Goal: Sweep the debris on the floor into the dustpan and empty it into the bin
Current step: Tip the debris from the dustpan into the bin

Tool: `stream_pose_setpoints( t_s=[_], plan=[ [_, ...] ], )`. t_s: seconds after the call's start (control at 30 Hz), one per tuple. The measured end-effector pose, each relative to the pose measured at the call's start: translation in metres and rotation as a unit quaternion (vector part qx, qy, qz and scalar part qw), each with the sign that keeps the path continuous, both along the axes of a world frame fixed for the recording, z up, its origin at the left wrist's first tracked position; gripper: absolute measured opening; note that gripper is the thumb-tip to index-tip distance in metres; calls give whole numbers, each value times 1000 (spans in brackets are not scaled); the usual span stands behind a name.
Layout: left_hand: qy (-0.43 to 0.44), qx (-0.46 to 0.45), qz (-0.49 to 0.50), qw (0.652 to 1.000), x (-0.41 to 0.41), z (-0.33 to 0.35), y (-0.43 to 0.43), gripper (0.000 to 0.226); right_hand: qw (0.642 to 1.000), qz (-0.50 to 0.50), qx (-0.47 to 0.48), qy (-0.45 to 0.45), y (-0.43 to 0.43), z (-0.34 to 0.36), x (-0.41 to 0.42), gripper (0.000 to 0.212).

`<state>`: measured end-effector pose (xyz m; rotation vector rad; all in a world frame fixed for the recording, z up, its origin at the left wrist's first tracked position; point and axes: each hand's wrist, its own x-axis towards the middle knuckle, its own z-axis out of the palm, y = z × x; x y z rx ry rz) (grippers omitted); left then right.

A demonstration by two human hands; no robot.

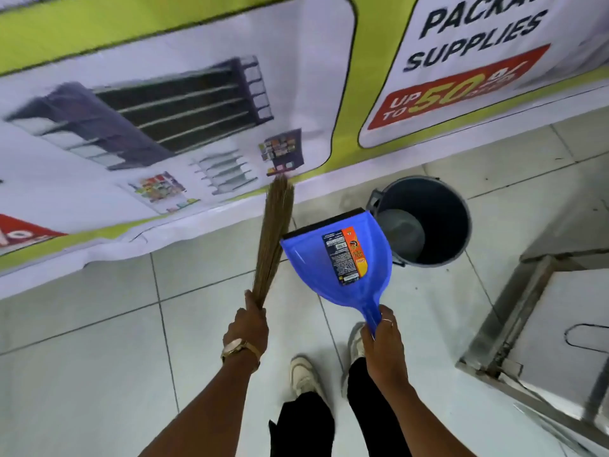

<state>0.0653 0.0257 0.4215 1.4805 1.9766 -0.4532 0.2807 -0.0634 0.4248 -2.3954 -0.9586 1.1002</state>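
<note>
My right hand [384, 341] grips the handle of a blue dustpan [339, 258] with an orange label. The pan is lifted, its black lip close to the rim of a dark grey bin [454, 222] standing on the floor. I see no debris on the visible side of the pan. My left hand [248, 324], with a watch on the wrist, holds a bundle broom [273, 239] of brown straws. The straws point away from me towards the banner's edge. Inside the bin a grey bottom shows.
A large printed banner [197, 110] lies flat across the floor beyond the broom. A steel frame [527, 324] stands at the right, close to the bin. My feet in white shoes [303, 374] are on pale floor tiles [99, 357].
</note>
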Motion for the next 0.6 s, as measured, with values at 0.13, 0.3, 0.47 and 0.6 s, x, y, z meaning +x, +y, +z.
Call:
stream_pose_setpoints(
  t_s=[0.13, 0.3, 0.47, 0.6],
  plan=[
    [19, -17, -9, 1000, -34, -75, -2, 60, 996, 49, -59, -43, 8, -74, -17, 43],
    [1, -21, 3, 1000, -43, -210, 1, 60, 983, 109, -101, -109, 23, -212, -10, 46],
    [-16, -27, -7, 999, -24, -325, 8, 59, 975, 101, -109, -163, 34, -329, 10, 45],
    [-35, -14, -13, 999, -1, -378, 26, 60, 976, 78, -100, -180, 30, -381, 27, 43]
  ],
)
